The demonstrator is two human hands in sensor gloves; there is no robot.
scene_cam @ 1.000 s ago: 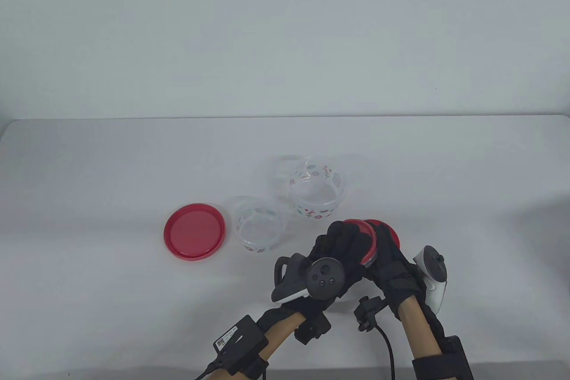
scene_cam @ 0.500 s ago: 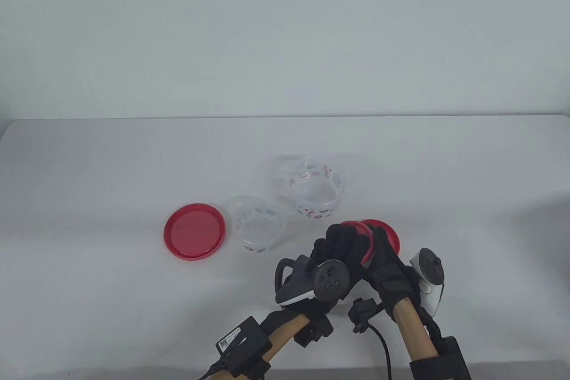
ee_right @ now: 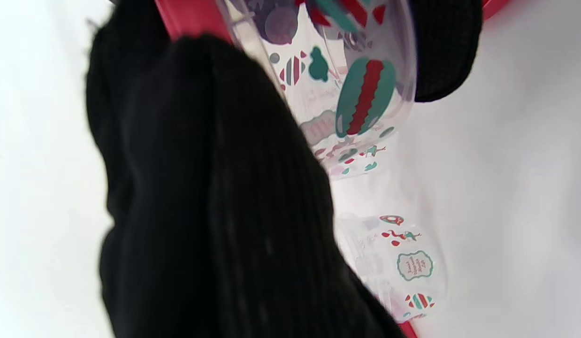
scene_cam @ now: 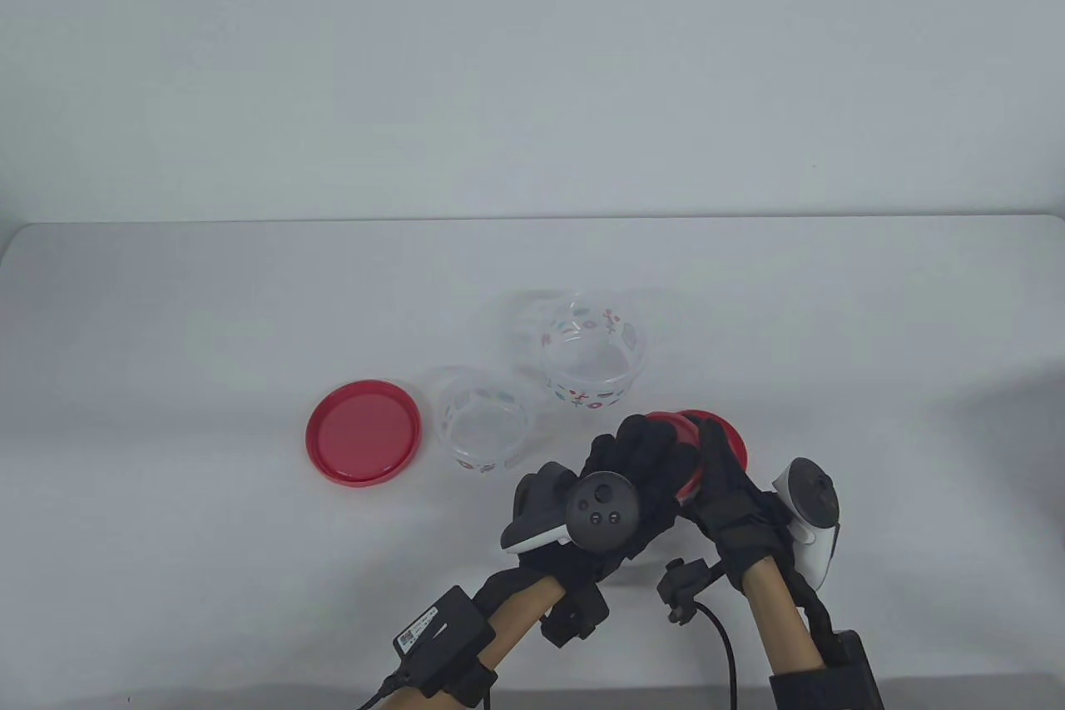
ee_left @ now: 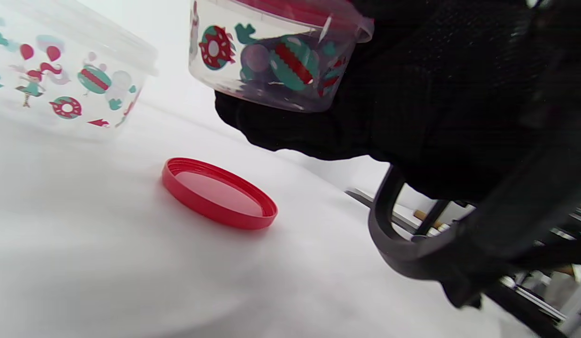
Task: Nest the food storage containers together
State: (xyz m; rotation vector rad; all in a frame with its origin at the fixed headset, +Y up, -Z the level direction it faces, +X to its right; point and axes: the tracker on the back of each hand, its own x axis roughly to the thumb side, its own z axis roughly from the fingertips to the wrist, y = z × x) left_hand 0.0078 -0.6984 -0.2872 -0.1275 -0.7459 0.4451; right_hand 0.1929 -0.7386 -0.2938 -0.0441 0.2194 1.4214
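Observation:
Both gloved hands hold one small clear printed container with a red lid on it, tilted and lifted off the table near its front. My left hand grips its left side; the container body shows in the left wrist view. My right hand grips it from the right, at the lid end; its wall shows in the right wrist view. A medium clear container and a larger clear container stand open on the table behind.
A large red lid lies flat left of the medium container. A smaller red lid lies on the table just behind my right hand; it also shows in the left wrist view. The white table's front edge is close below my forearms.
Both hands stay closed around the small lidded container in nearly the same place. My left hand has rolled slightly, its tracker shifting a little to the left.

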